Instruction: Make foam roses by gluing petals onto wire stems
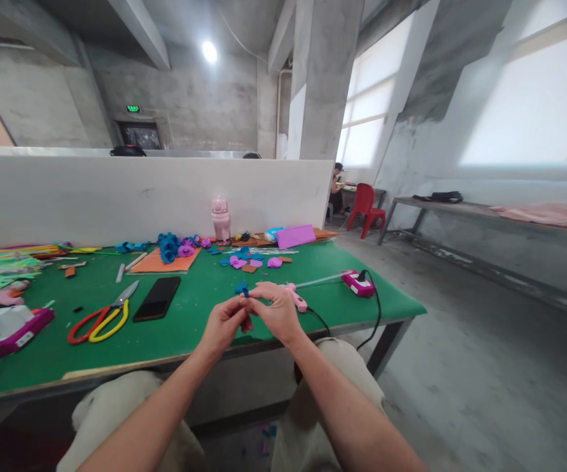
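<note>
Pinched between both hands, a small blue piece (244, 289) is held just above the near edge of the green desk (189, 314). The left hand (224, 322) comes up from below, its fingers (240, 308) closed narrowly on the lower part of the piece. The right hand (277, 311) meets it from the right, its fingertips closed on the same piece, so that the two hands touch around it. The piece is too small for its shape to be made out; it seems to stand slightly upright, its top toward the far side of the desk, but its long axis cannot be told for certain.

Just behind the right hand a pink glue gun (297, 300) lies on the desk, its long axis running left to right, and a black cable is seen running from it off the desk edge. A pink box (358, 283) with a cable lies further right. To the left, a black phone (157, 298) lies tilted, and beside it red and yellow scissors (103, 318) lie with the blades pointing away to the upper right. Blue and purple foam pieces (248, 260) are scattered beyond the hands, near an orange sheet (165, 262) and a pink bottle (221, 219) standing upright by the white partition (116, 196).
</note>
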Tool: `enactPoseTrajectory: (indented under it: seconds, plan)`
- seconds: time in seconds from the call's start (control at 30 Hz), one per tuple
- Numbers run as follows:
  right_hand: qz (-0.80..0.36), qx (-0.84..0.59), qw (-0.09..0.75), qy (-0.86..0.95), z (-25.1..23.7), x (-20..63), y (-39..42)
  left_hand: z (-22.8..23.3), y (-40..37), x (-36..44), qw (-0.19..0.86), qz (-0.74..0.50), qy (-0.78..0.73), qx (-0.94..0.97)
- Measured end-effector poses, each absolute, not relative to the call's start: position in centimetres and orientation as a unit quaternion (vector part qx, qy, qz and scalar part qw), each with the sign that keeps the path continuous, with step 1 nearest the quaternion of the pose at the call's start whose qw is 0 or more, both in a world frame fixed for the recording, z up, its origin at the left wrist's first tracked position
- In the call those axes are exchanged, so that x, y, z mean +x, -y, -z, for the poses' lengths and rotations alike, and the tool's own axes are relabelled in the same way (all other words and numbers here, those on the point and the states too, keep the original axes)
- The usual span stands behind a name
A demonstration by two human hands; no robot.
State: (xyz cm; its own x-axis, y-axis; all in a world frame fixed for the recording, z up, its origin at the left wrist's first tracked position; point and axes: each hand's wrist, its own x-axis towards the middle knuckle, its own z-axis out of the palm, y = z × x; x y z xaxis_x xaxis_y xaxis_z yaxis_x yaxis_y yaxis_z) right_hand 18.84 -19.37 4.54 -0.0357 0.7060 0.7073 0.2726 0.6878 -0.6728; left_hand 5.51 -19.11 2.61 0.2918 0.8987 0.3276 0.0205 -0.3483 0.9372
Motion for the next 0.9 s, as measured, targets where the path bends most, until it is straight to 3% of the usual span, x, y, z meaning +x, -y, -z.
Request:
enactPoseTrajectory:
  seconds: [0.1,0.23,0.37,0.57,0.9]
  plan:
    - [-0.181,-0.351,0.598,0.697,-4.8,18.8,19.5,-3.0,19.3,5.4,0.420,-0.481,-0.362,0.679]
    - [-0.274,-0.343,0.575,0.690,-5.2,19.8,19.0,-4.9,18.9,4.3,0.337,-0.477,-0.397,0.708]
    - [-0.359,-0.408,0.636,0.547,-4.8,22.2,17.7,-5.9,15.6,2.4,0.252,-0.439,-0.490,0.710]
    - [-0.349,-0.466,0.691,0.428,-3.8,25.1,14.7,-3.8,8.9,1.5,0.185,-0.261,-0.572,0.755]
    - [-0.317,-0.501,0.633,0.498,-2.0,25.7,11.4,-1.9,2.8,3.8,0.132,-0.149,-0.569,0.798]
